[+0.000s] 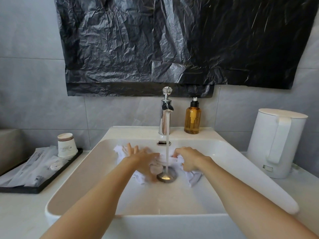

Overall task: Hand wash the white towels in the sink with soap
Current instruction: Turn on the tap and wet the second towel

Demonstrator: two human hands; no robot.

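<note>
A wet white towel (pixel 194 177) lies bunched in the white sink (pixel 96 171), spread around the metal drain plug (pixel 166 176). Water runs from the chrome tap (pixel 166 112) onto the cloth between my hands. My left hand (pixel 139 156) lies on the towel's left part with fingers spread, blurred by motion. My right hand (pixel 187 158) grips a bunch of the towel just right of the water stream. An amber soap pump bottle (pixel 192 118) stands on the sink ledge right of the tap.
A black tray (pixel 72 163) on the left counter holds stacked paper cups (pixel 66 146) and several wrapped toiletries. A white electric kettle (pixel 276 142) stands on the right counter. Black plastic sheeting (pixel 172 44) covers the wall above.
</note>
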